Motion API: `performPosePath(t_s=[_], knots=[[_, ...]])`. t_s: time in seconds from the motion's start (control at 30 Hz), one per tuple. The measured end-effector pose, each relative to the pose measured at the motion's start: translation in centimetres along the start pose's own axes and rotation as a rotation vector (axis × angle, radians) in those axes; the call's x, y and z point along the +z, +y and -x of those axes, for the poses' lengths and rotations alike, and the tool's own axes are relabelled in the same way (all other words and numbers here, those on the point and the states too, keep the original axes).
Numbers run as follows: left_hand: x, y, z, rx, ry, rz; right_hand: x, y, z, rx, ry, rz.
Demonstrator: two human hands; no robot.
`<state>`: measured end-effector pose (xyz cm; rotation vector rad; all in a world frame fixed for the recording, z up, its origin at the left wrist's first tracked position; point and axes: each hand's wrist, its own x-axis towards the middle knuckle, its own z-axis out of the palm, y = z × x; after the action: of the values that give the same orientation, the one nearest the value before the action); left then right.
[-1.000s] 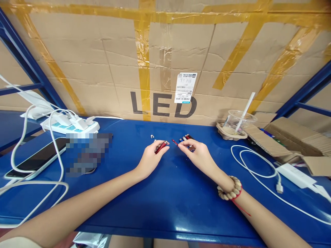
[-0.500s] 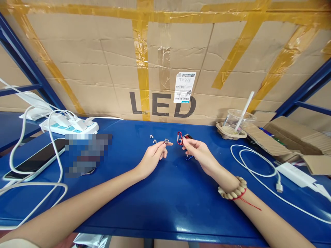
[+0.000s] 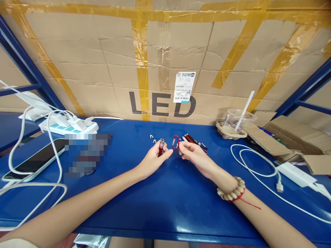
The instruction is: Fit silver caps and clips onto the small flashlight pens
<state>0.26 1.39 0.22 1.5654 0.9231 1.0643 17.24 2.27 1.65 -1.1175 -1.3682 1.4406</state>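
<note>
Small red cylinder (image 3: 161, 148) sits upright, pinched in my left hand (image 3: 155, 159) grip near the tabletop (image 3: 165, 206) back edge; my right hand (image 3: 192, 155) grip pinches a red carabiner (image 3: 176, 142) just beside it

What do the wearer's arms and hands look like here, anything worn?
Both forearms are bare, with no gloves on either hand. The right wrist carries a bracelet of pale round beads with a thin red cord trailing along the forearm. The left hand and right hand show no rings that I can make out.
</note>
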Motion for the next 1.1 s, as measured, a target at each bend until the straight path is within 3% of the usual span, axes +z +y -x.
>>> performPosePath(t_s=[0.2,0.3,0.47,0.6,0.77,0.93,1.1], knots=[[0.1,-0.1,-0.1,0.048,0.003,0.012,0.8,1.2,-0.1,-0.134,-0.178,0.13],[0.2,0.0,0.0,0.07,0.07,-0.051,0.9,1.4,-0.2,-0.167,-0.144,0.149],[0.2,0.2,0.2,0.051,-0.006,-0.136,1.0,1.0,0.0,-0.223,-0.101,0.193],[0.0,0.2,0.1,0.021,0.001,-0.106,1.0,0.8,0.2,-0.279,-0.065,0.212],[-0.1,0.2,-0.2,-0.051,-0.023,-0.038,1.2,0.7,0.6,-0.472,-0.02,0.242],[0.1,0.8,-0.3,-0.053,0.047,0.029,1.1,0.8,0.8,-0.584,0.003,0.411],[0.0,0.7,0.0,0.024,0.068,-0.129,0.3,1.1,0.7,-0.677,0.0,0.687]])
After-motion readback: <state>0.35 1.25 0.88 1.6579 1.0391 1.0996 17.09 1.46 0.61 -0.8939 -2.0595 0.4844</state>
